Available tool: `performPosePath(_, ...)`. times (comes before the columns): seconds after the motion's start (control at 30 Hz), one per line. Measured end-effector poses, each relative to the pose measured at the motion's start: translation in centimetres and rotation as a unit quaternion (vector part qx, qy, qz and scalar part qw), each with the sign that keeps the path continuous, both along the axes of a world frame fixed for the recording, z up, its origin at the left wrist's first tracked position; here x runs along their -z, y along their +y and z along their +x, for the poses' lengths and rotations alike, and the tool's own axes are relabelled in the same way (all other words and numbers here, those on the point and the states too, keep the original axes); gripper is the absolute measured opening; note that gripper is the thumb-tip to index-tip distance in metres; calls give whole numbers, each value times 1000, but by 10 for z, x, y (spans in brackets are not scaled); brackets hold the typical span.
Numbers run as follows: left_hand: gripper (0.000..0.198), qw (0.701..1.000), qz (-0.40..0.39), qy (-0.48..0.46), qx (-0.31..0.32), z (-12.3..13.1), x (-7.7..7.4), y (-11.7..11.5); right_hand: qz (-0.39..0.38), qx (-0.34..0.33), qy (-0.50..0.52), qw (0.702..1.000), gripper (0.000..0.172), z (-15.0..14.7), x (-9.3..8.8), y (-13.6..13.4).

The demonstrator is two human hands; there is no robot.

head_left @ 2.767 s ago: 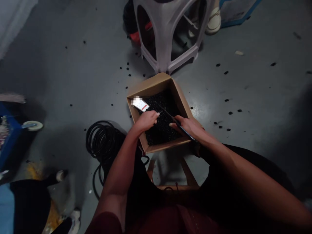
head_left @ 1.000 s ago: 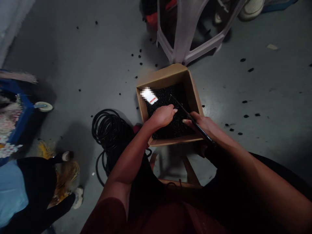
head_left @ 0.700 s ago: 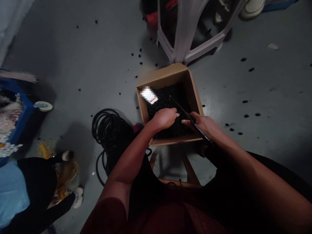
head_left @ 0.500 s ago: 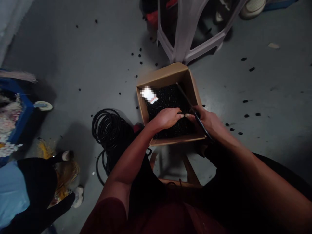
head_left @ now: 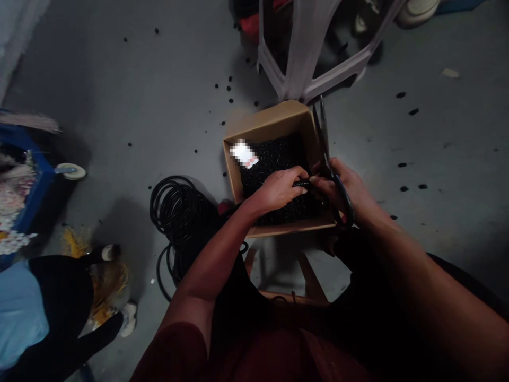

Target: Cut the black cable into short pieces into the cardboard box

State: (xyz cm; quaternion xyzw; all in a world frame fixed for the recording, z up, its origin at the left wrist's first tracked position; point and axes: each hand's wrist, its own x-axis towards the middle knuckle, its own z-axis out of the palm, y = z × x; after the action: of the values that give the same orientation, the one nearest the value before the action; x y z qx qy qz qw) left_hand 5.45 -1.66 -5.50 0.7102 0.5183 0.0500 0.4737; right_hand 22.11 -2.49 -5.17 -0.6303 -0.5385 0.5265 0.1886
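Observation:
Over a cardboard box [head_left: 270, 121], my left hand [head_left: 278, 190] is closed on a short black ribbed tube [head_left: 301, 184], its end sticking out past the fingers. My right hand [head_left: 348, 185] holds a pair of scissors [head_left: 324, 139] with black handles. Their blades stand slightly apart and point away from me, past the box's right wall. The thumb and fingertip of that hand are at the tube's right end; whether they pinch it is hard to tell. Many small black pieces [head_left: 274, 154] fill the box below, with a bright white patch [head_left: 244, 154] among them.
Coiled black tubing [head_left: 175, 207] lies left of the box. A pale plastic stool [head_left: 296, 58] stands just beyond it. Small black bits are scattered over the grey floor [head_left: 170, 95]. At left are a blue wheeled cart [head_left: 37, 183] and another person's legs [head_left: 63, 292].
The scissors have swung up and to the right, from across the box to beyond its right wall, and both blades now show. More of the ribbed tube shows between my hands.

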Motion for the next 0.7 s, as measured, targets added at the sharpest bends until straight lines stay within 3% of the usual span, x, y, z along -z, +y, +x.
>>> performPosePath(0.3,24,994,39,106,-10,2,-5,3,37,80,-8,996,25,0,-4,6)
performPosePath(0.5,17,995,68,69,-29,6,-9,5,69,112,-23,991,24,5,-11,11)
performPosePath(0.7,10,993,87,22,-76,10,-7,7,133,125,-28,983,26,11,-4,14)
